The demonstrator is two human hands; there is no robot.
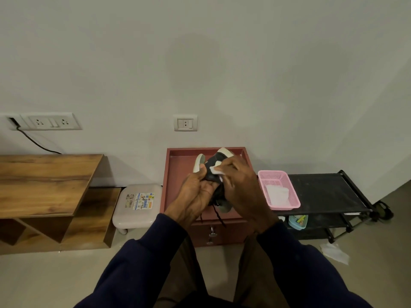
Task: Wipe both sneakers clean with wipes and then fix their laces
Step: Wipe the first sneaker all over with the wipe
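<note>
A dark sneaker [214,165] with a pale sole is held up over the red cabinet top [178,174]. My left hand [195,192] grips it from the left side. My right hand [240,185] presses a white wipe [215,170] against the sneaker's dark upper. Black laces [219,216] hang loose below the hands. A pale sole edge [198,162] shows to the left behind the held shoe; I cannot tell whether it is the second sneaker. More white wipes [278,194] lie in a pink basket [270,174] to the right.
The pink basket stands on a black shoe rack [329,192]. A pale plastic stool [138,203] is left of the cabinet, beside a wooden table [44,181]. A crumpled white sheet [334,253] lies on the floor at right.
</note>
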